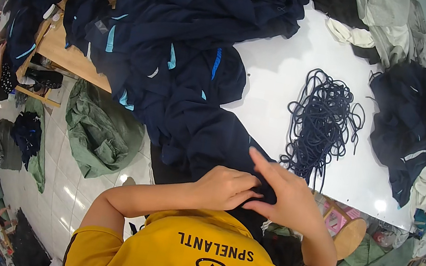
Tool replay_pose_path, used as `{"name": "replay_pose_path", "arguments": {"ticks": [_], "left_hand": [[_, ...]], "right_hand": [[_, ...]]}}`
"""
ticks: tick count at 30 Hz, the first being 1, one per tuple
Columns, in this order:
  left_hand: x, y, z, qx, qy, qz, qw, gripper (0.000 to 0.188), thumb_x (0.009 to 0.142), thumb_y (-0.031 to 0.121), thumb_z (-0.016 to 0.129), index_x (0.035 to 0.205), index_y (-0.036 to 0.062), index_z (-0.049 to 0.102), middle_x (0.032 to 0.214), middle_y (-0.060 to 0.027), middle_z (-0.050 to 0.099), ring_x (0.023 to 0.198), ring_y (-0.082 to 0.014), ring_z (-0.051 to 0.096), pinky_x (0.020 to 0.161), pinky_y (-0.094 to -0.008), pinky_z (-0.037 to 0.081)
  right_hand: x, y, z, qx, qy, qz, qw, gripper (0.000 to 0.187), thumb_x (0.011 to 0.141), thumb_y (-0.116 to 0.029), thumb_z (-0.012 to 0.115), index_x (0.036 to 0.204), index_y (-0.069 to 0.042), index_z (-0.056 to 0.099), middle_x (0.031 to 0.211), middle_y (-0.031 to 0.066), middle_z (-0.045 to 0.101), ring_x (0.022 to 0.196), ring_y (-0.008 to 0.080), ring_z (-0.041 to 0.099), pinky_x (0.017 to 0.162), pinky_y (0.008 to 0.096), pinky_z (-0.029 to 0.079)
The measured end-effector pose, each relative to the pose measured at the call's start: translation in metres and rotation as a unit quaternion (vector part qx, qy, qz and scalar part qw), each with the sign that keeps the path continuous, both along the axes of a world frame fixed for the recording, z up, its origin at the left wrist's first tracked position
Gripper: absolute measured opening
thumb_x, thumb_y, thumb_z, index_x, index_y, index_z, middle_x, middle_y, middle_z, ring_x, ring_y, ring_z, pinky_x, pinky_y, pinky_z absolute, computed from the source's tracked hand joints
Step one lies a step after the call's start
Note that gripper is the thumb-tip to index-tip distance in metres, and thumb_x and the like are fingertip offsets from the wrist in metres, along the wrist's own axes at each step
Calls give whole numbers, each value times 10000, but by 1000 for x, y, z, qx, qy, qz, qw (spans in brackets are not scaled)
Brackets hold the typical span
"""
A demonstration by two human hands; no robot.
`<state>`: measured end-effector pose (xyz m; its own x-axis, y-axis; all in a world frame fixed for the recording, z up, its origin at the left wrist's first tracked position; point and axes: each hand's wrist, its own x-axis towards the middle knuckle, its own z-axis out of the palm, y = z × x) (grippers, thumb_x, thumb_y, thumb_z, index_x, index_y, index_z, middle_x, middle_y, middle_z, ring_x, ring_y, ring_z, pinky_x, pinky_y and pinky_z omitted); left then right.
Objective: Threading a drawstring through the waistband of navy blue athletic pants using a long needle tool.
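navy cloth (190, 135) lies heaped across the white table (269, 66), its near end reaching toward the yellow shirt (167, 238) — i see both hands over that end. the left hand (227, 186) has its fingers curled in; from my remote seat i can't tell whether they pinch any cloth. the right hand (292, 197) is opened out, thumb and forefinger spread apart. to the right, i see tangled navy cord (319, 128) — piled loosely on the white tabletop.
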<state>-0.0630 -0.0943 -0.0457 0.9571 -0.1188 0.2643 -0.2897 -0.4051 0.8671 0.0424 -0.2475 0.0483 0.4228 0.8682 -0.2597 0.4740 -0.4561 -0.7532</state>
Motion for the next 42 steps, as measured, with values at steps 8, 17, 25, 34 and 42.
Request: {"name": "replay_pose_path", "arguments": {"ticks": [8, 17, 25, 34, 42], "left_hand": [[10, 130, 40, 412, -152, 187, 879, 159, 722, 216, 696, 706, 146, 554, 555, -7, 453, 492, -188, 522, 442, -328, 390], [58, 138, 100, 433, -378, 194, 795, 173, 591, 227, 613, 762, 232, 635, 770, 88, 567, 760, -143, 505, 723, -355, 344], [71, 32, 40, 175, -356, 181, 900, 305, 567, 232, 774, 854, 187, 679, 853, 49, 571, 764, -176, 488, 674, -308, 361], [19, 56, -9, 77, 49, -118, 989, 199, 751, 65, 654, 947, 102, 653, 877, -41, 641, 823, -250, 611, 715, -351, 464], [8, 65, -4, -52, 144, -204, 967, 263, 844, 257, 688, 975, 32, 652, 731, -119, 635, 626, -256, 620, 543, -296, 427]], "right_hand": [[28, -58, -77, -113, -193, -320, 921, 980, 623, 198, 584, 1477, -151, 253, 1240, 198, 546, 1105, 369, 567, 847, 369, 498], [-34, -16, -32, 264, -264, -81, 924, 624, 709, -315, 809, 1164, -92, 444, 1413, 381, 220, 1293, 519, 292, 1002, 658, 203], [-10, -19, 24, 179, -231, -233, 928, 299, 717, 91, 669, 993, -21, 685, 851, 121, 699, 722, 229, 686, 652, 272, 529], [-9, -45, 9, -6, -72, -95, 993, 287, 685, -124, 784, 962, -92, 718, 770, 125, 675, 609, 262, 633, 556, 293, 489], [16, -57, 0, 33, -10, -150, 988, 155, 689, -2, 731, 841, -14, 707, 757, 105, 675, 665, 190, 646, 607, 274, 487]]}}
